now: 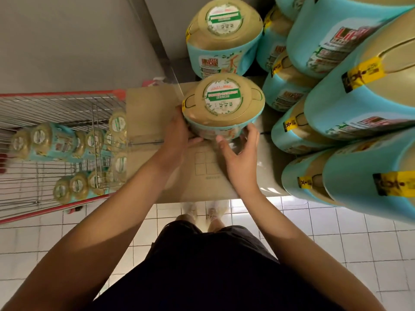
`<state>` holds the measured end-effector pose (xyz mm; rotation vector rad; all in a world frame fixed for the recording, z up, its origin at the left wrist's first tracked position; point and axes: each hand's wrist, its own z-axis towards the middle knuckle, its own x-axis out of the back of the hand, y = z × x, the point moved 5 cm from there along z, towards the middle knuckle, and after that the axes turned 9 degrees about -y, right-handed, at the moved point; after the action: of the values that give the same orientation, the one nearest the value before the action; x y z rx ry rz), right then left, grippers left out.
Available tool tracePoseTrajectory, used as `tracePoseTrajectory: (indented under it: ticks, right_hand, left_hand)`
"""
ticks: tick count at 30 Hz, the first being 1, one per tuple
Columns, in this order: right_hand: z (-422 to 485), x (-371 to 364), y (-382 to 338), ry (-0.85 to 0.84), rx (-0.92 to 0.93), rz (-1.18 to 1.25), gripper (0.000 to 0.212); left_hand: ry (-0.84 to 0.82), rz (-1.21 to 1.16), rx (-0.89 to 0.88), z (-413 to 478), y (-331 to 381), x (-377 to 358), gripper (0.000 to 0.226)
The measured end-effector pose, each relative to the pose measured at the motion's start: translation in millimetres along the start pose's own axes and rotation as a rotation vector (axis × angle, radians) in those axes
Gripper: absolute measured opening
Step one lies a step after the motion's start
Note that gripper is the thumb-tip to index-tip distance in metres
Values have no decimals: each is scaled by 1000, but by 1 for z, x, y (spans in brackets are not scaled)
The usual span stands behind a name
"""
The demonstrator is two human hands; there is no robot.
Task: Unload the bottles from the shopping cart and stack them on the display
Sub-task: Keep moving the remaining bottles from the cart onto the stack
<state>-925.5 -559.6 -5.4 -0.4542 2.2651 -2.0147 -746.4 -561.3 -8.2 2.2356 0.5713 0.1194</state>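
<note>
One turquoise plastic bottle with a broad beige cap (222, 108) stands upright on the brown cardboard display box (146, 113), grasped between both hands: the left hand (179, 131) wraps its left side, the right hand (240, 151) cups its lower right side. A second matching bottle (224, 37) stands just behind it. Stacked turquoise bottles (359, 97) rise at the right. At the left, a red-framed wire shopping cart (56, 108) holds more bottles (45, 140) above the white tiled floor (336, 243).

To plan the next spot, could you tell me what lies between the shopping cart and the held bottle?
Head view: only bare cardboard box top, then the left hand gripping the bottle.
</note>
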Motion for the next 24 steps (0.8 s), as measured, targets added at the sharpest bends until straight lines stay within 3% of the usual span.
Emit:
tracePoseTrajectory:
  ticks: [8,18,24]
  right_hand:
    - [41,7,-19,69,16,91,68]
    - [65,18,-25,-33,-97,-29,63]
    - [32,14,-24,93,-130,-95,55]
  left_hand:
    - [-48,1,-16,23,27,-23,53]
    - [-108,-213,-6,17,40,-32,52]
    - [-142,28,-108,4,24,23,53]
